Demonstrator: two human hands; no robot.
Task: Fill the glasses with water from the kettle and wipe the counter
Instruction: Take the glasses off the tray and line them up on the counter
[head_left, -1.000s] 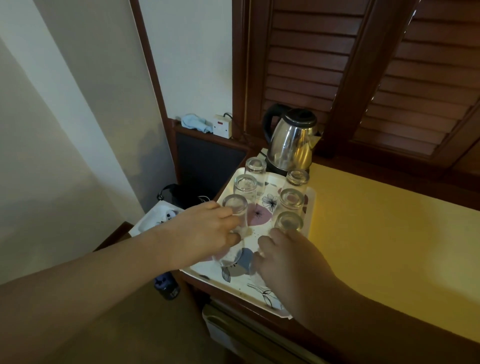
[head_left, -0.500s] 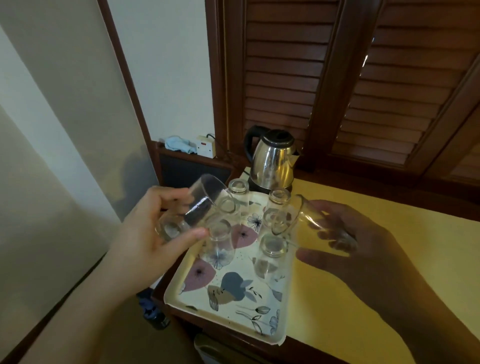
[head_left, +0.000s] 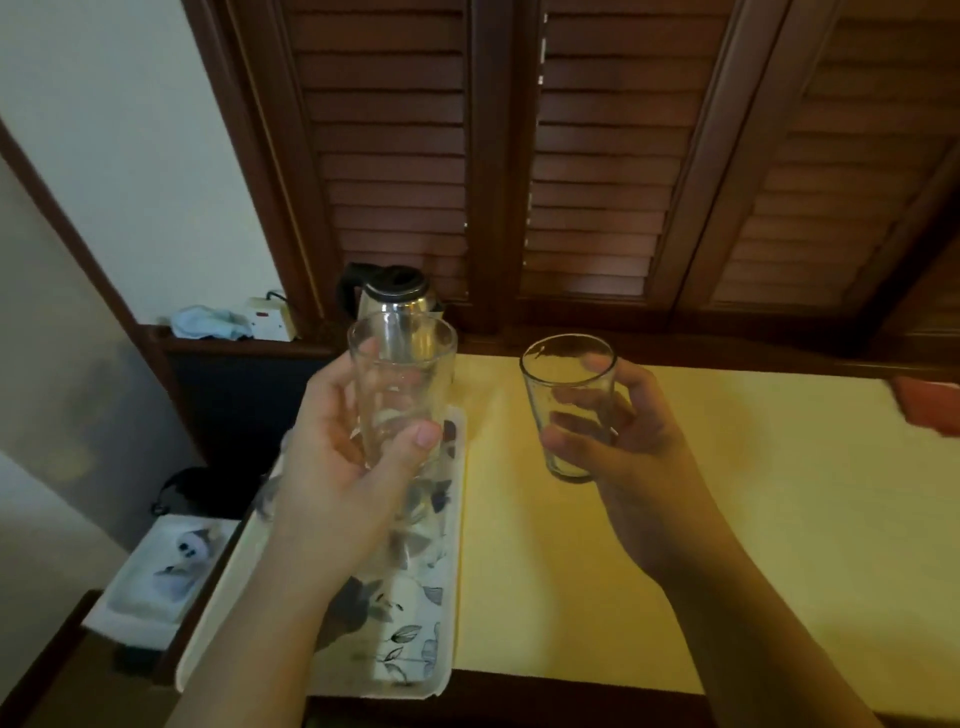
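Head view: left hand (head_left: 332, 467) curled round a clear glass (head_left: 400, 384), mouth up, raised over the far end of a flower-patterned tray (head_left: 415, 649); thumb across the front, fingers behind. Right hand (head_left: 623, 441) gripping a second clear glass (head_left: 569, 405), also mouth up, held above the yellow counter (head_left: 753, 519), just right of the tray. Both glasses apparently without water. Steel kettle (head_left: 395, 296) with black handle standing at the back by the louvred wooden shutters (head_left: 597, 156), partly hidden behind the left glass. Pale blue cloth (head_left: 202, 319) on the ledge at left, beside a white socket box (head_left: 267, 325).
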